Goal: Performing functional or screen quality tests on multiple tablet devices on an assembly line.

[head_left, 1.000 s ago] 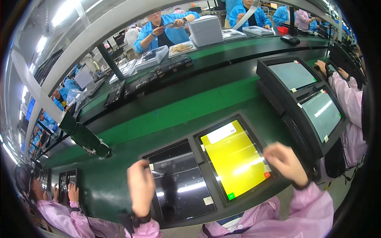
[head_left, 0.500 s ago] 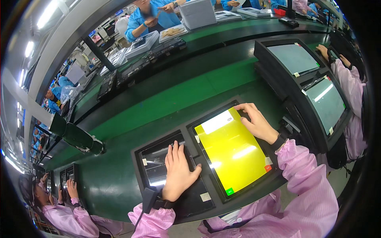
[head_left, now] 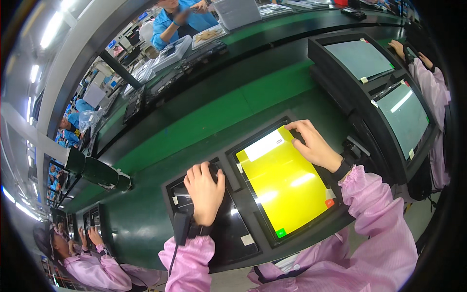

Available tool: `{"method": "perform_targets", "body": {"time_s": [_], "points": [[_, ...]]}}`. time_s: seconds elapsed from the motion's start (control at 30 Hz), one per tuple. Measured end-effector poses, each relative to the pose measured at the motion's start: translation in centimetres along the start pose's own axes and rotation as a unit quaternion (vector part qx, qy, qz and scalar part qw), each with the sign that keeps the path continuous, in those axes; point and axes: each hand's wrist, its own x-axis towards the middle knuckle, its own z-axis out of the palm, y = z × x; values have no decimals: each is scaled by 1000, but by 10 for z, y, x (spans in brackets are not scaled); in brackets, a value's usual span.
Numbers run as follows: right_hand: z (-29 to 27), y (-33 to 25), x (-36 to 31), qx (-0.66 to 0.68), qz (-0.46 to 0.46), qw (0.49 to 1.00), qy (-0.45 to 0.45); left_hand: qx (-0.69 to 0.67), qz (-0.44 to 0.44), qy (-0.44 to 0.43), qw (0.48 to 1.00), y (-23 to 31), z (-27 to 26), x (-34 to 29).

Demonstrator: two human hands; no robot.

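Observation:
Two tablet-sized screens lie side by side in a black two-bay tray. The right screen (head_left: 287, 187) glows bright yellow, with a white box near its far edge and small green and red blocks at its near corners. My right hand (head_left: 315, 146) rests at that screen's far right corner, index fingertip by the edge, thumb apart and over the screen. Dark and reflective, the left screen (head_left: 233, 228) carries pale tape tabs. Over its far part lies my left hand (head_left: 205, 192), fingers bent and a little apart, thumb out; it grips nothing visible. My palm hides part of that screen.
A second black tray (head_left: 384, 104) with two grey-lit screens stands at the right, a co-worker's hands beyond it. Green posts (head_left: 95, 168) rise at the left, near another co-worker's hands at screens. Black frames (head_left: 175, 78) line the bench's far side, with people in blue behind.
My left hand has slid away from me toward the dark screen's far edge, and its fingers have bent. My right hand stays at the yellow screen's corner. The view has shifted slightly.

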Motion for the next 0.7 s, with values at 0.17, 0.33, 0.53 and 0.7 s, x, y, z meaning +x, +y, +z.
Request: {"method": "perform_targets", "body": {"time_s": [0.17,0.33,0.53,0.7], "points": [[2,1,1,7,-2,1000,-3,78,-9,15,997,4,13,10],[0,2,2,8,-8,1000,2,85,-19,17,996,7,16,12],[3,-2,3,14,-11,1000,-11,69,-23,2,997,-1,5,6],[1,0,-4,2,5,1000,1,-31,38,-46,998,-13,-25,-21]]}}
